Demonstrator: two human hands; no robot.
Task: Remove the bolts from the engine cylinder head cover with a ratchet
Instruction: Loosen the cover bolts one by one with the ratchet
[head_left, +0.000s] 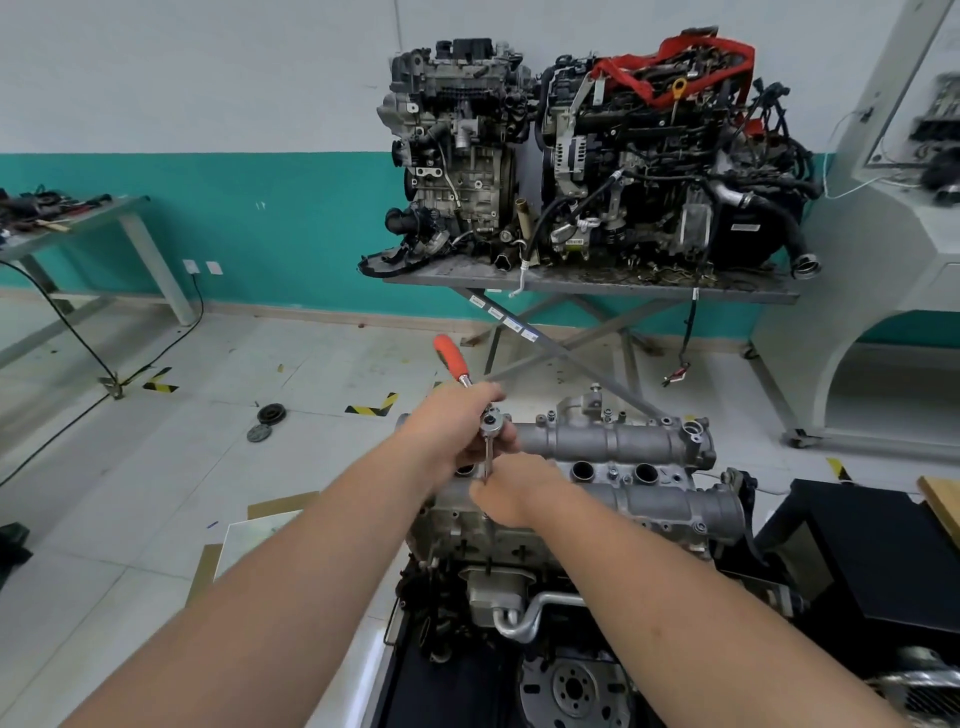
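Nearest the camera, an engine (571, 561) is standing on a dark stand, with its grey cylinder head cover (649, 467) lying across the top. Over the left end of that cover, the right hand (511, 491) is curling its fingers around the lower part of a thin metal extension bar (487, 460), which is standing upright. Just above it, the left hand (457, 431) is gripping the ratchet (470, 387) at its metal head, where it is sitting on top of the bar; the orange handle is sticking up and away to the left. The bolt under the bar is hidden by the hands. Farther off, two round black parts (266, 421) are lying on the tiled floor. Against the far wall, two more engines (587, 156) are sitting on a metal table (597, 283).
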